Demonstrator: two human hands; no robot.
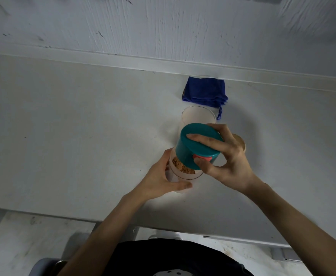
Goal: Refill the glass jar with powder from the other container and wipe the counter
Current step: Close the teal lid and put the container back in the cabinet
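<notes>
Right hand (226, 156) lifts teal lid (198, 146) off powder container (180, 174) gripped by left hand (163, 176).

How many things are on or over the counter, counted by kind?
Clear containers: 2, the empty jar and the powder container
Teal lid: 1
Blue cloth: 1
Wooden lid: 1
Total: 5

Dim, cool indoor light, wide-angle view.
Soft shadows fell on the counter (83, 126) right of the blue cloth (205, 92); a faint bright patch lay below the left hand (163, 176). The wall blurred and the counter edges bowed toward the corners.
</notes>
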